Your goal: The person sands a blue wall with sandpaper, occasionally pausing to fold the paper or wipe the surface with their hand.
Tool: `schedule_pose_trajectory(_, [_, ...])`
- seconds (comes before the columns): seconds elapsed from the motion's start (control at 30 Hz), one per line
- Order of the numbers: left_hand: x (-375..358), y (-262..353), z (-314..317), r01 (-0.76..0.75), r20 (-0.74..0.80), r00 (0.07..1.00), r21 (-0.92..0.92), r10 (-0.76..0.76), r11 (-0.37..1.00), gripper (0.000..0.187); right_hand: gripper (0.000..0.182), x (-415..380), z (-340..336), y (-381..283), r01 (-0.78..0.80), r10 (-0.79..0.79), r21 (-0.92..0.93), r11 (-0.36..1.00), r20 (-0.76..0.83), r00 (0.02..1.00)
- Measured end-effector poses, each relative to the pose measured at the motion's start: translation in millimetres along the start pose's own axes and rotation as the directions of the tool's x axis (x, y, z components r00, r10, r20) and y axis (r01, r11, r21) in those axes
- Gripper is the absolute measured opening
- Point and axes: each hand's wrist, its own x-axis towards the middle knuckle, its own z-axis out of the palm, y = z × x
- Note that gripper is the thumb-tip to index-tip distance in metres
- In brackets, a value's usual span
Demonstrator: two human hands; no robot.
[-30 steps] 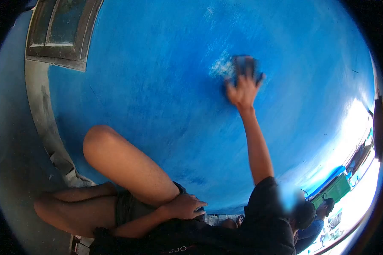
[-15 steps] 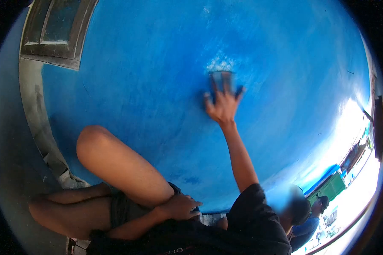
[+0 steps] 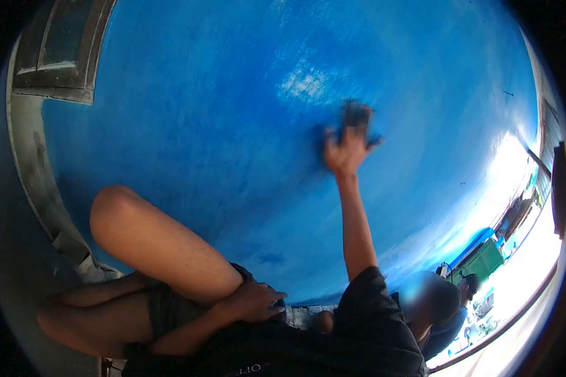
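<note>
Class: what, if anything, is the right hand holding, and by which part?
A dark, blurred pad, held against the blue wall by its outer face under the right hand; grip unclear.

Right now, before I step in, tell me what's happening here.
The person's right hand presses a dark pad against the blue wall, just below and right of a pale, scuffed patch; blur hides exactly what the pad is. The left hand rests beside the raised thigh. Two other people are nearby, at the right of the picture.
</note>
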Motion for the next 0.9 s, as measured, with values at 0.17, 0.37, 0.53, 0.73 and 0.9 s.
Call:
schedule_pose_trajectory(0.17, [-1, 3, 2, 0.024, 0.04, 0.999, -0.025, -0.023, 0.999, 0.048, 0.071, -14, 9, 6, -0.164, 0.189, 0.159, 0.974, -0.158, 0.969])
schedule_pose_trajectory(0.37, [-1, -8, 10, -0.068, -0.092, 0.993, 0.023, 0.07, 0.997, 0.044, 0.073, -18, 18, -3, -0.28, 0.336, 0.273, 0.92, -0.184, 0.924])
schedule_pose_trajectory(0.53, [-2, 5, -7, -0.009, -0.006, 1.0, 0.046, 0.009, 0.999, 0.043, 0.076, -19, 6, -9, -0.197, 0.208, 0.158, 0.967, -0.051, 0.977])
schedule_pose_trajectory(0.73, [-1, 0, -2, 0.044, 0.028, 0.999, -0.037, -0.043, 0.998, 0.044, 0.081, -13, 4, -29, -0.008, 0.008, 0.132, 0.991, 0.004, 1.0])
schedule_pose_trajectory(0.9, [-2, 4, -3, 0.03, 0.019, 0.999, -0.024, -0.029, 0.999, 0.045, 0.082, 3, 10, -42, -0.015, 0.039, 0.173, 0.985, -0.138, 0.99])
